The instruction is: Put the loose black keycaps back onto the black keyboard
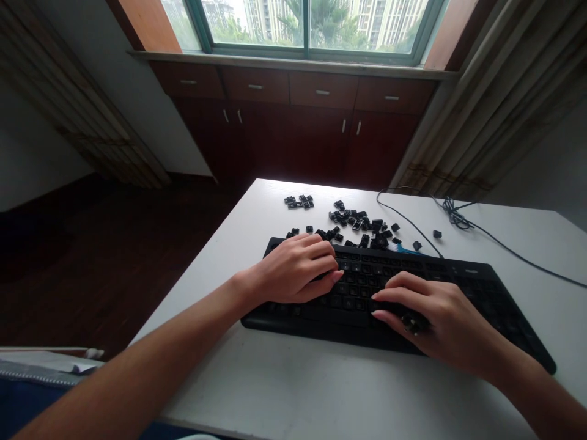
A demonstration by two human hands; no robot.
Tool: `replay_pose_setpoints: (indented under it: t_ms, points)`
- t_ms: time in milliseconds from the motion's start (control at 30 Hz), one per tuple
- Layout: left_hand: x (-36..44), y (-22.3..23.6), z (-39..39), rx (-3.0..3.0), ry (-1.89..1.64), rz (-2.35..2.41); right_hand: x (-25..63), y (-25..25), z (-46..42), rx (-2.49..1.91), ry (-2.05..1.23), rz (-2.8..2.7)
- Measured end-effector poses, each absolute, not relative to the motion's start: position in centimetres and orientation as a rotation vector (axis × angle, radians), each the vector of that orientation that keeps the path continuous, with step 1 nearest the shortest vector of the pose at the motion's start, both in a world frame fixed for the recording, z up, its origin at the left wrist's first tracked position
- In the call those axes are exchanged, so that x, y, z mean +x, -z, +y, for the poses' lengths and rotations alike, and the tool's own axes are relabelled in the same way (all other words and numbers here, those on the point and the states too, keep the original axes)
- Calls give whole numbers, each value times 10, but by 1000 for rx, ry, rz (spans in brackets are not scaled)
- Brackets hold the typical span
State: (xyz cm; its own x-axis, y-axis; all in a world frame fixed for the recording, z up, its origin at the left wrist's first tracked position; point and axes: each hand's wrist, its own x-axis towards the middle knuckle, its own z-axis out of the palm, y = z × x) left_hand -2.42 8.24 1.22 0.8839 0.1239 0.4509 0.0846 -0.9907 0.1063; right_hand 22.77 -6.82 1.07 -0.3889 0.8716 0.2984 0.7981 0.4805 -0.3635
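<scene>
A black keyboard (463,287) lies across a white table (321,391). My left hand (296,269) rests on the keyboard's left part, fingers curled together with the tips pressed on the keys. My right hand (428,318) lies over the keyboard's lower middle, fingers bent, and a small dark object (413,322), perhaps a keycap, sits under the fingers; I cannot make out what it is. Behind the keyboard, several loose black keycaps (362,223) are scattered on the table.
The keyboard's black cable (499,244) runs across the table's far right, with a coiled bundle (454,211). A light blue tool tip (406,249) shows behind the keyboard. Dark wooden cabinets (298,122) stand under a window. Curtains hang at the right. Papers (50,360) lie at the lower left.
</scene>
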Motion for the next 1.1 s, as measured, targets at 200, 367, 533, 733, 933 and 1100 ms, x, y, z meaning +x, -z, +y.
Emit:
replay_pose_setpoints:
  t_ms: [200,367,533,733,933,1100]
  points:
    - [-24,-11,83,2972,-737,165,227,-17,-71,-1396,-268,-2217]
    - [-24,-10,83,2965,-780,142,210,-33,-71,-1105,-620,-1496]
    - [-25,-10,83,2945,-768,169,177,-57,-61,-884,-1018,-1114]
    - [-25,-11,82,2947,-765,185,155,-58,-59,-873,-909,-1270]
    - [-25,-11,82,2965,-779,196,151,-40,-45,-945,-919,-1214]
    - [-25,-11,81,2968,-769,193,149,-39,-47,-953,-977,-1256]
